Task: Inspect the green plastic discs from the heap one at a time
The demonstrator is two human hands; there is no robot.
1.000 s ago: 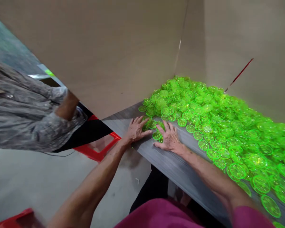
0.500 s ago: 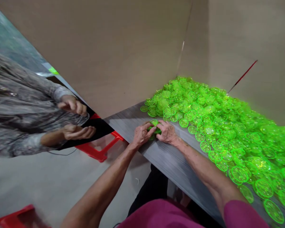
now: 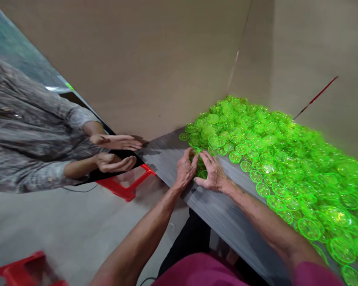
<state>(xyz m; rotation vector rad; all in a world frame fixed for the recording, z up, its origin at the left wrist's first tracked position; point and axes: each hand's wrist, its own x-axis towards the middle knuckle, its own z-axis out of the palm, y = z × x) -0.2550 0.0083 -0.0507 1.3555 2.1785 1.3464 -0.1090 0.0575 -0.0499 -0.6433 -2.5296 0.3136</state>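
Note:
Several bright green translucent discs (image 3: 201, 169) sit together on the grey table (image 3: 226, 214), between my two hands. My left hand (image 3: 186, 169) is at their left side, fingers apart and curved around them. On their right, my right hand (image 3: 211, 172) has its thumb spread from its fingers, with the fingertips at the far side of the discs. Neither hand is closed on a disc. A large heap of the same green discs (image 3: 280, 155) spreads from behind my hands to the right along the table.
At the left, another person in a patterned grey sleeve (image 3: 47, 115) holds both hands (image 3: 116, 153) out near the table's corner. Tall brown panels (image 3: 155, 71) stand behind the table. Red plastic stools (image 3: 127, 190) are on the floor, lower left.
My hands have opened from a close pinch around the discs and spread to either side of them. The other person's hands have moved right, toward the table corner, with fingers straighter.

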